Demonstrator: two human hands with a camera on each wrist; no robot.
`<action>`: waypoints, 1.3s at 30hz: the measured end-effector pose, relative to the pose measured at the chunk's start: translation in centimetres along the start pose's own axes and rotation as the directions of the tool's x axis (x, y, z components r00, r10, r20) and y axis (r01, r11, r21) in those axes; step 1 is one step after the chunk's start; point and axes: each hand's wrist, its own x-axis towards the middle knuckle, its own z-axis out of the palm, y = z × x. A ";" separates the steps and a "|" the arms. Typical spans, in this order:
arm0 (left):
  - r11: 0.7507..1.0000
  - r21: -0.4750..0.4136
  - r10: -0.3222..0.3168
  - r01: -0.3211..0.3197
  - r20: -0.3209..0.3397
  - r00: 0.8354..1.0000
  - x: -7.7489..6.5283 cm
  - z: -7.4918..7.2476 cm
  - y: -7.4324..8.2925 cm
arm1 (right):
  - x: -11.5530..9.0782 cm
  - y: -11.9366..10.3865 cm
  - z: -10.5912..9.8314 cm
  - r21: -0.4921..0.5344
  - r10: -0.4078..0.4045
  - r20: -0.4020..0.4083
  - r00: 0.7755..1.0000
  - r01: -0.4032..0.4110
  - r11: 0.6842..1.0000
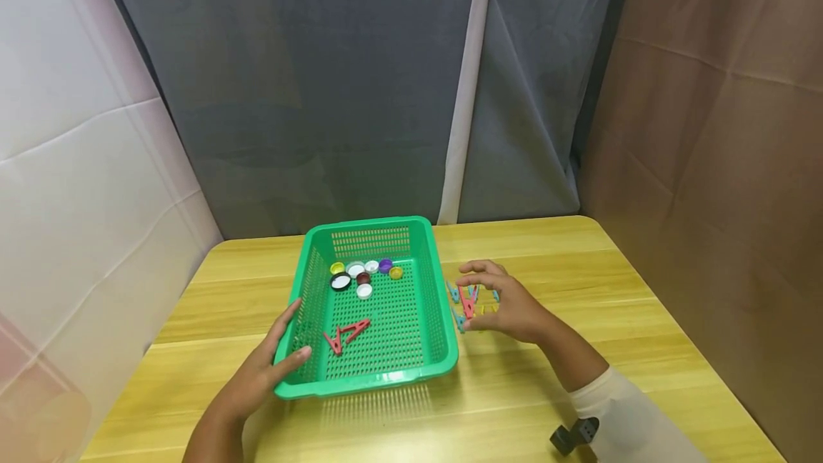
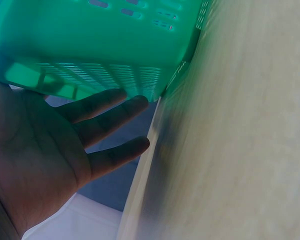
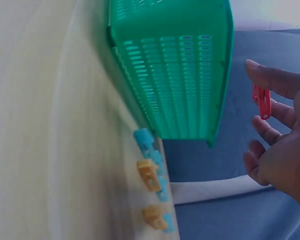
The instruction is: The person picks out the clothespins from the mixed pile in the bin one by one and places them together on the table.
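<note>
A green plastic basket (image 1: 388, 377) sits on the table. My left hand (image 1: 260, 370) holds its left rim, thumb over the edge; in the left wrist view, three fingers (image 2: 117, 155) stretch along the outside. Right of the basket, my right hand (image 1: 511, 306) pinches a red clothespin (image 1: 466, 302) between thumb and fingers; the same red clothespin (image 3: 262, 100) appears above the table in the right wrist view. Two red clothespins (image 1: 353, 329) lie in the basket's near left part. Below my right hand are blue clothespins (image 3: 144, 139) and yellow clothespins (image 3: 149, 175), partly hidden in the head view.
Several bottle caps (image 1: 364, 291) are grouped at the basket's far end, among them white, purple, yellow, dark red and black-rimmed ones. The wooden table (image 1: 553, 256) ends at a grey curtain (image 1: 334, 91) behind. Cloth walls stand at left and right.
</note>
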 end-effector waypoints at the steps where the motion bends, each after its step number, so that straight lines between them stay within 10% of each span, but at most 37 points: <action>1: 1.000 -0.002 0.002 -0.002 0.001 1.000 0.0 0.0 0.0 | -0.1 0.2 0.0 0.000 0.007 -0.001 1.000 -0.007 1.000; 20: 1.000 -0.015 0.006 -0.006 0.007 1.000 0.1 0.0 -0.2 | -1.8 5.6 2.0 -0.034 0.085 0.055 0.995 -0.084 0.996; 39: 1.000 -0.009 0.000 0.000 0.003 1.000 -0.1 -0.1 -0.1 | -2.0 6.2 4.0 -0.248 0.046 0.107 0.993 -0.019 0.969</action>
